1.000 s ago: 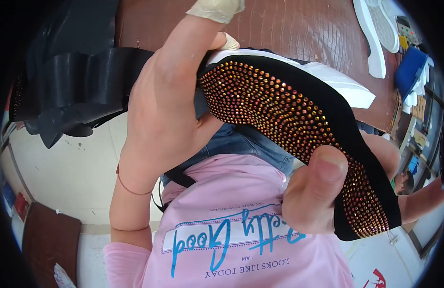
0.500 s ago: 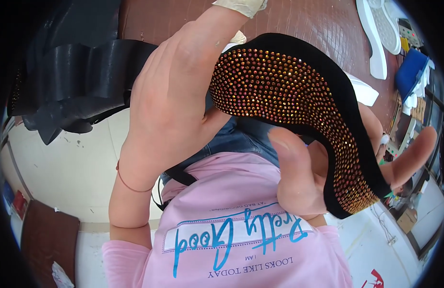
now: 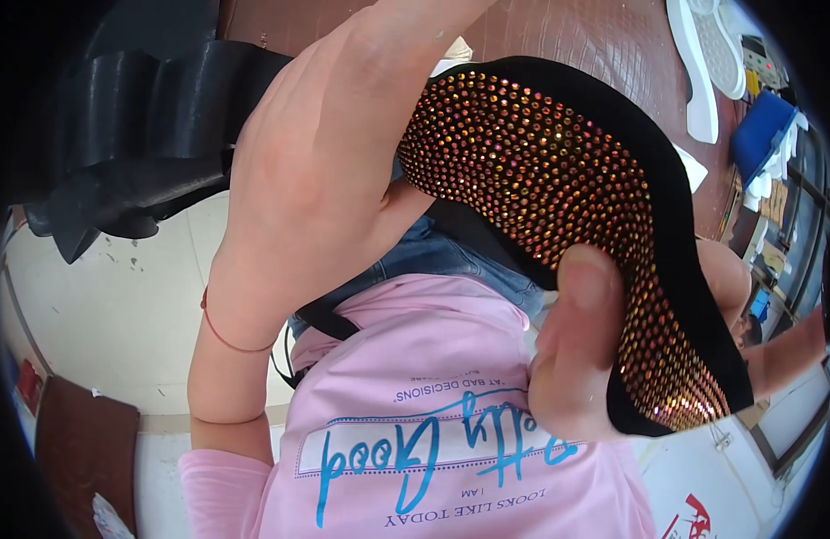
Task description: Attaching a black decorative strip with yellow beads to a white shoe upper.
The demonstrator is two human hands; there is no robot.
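A curved black shoe upper piece [image 3: 559,171], its face covered with orange-gold rhinestones, is held up between my hands above my lap. My left hand [image 3: 307,171] is closed on its left end, the thumb tucked behind the edge and one finger reaching up out of the picture. Most of that hand's fingertips are hidden. My right hand [image 3: 581,350] grips the lower right part, thumb pressed on the rhinestones and fingers behind; one finger sticks out past the right edge. Something cream-coloured [image 3: 457,52] shows just above the piece, partly hidden.
Wavy black leather-like pieces [image 3: 154,117] lie to the left of my left hand. On the brown table [image 3: 559,27] at the far right are white shoe soles [image 3: 693,81]. Beyond them stand a blue bin [image 3: 763,135] and shelving [image 3: 806,207].
The upper piece has come closer and its right end sits lower. My right thumb has moved from beside the inner edge onto the rhinestones. My left hand has shifted slightly up.
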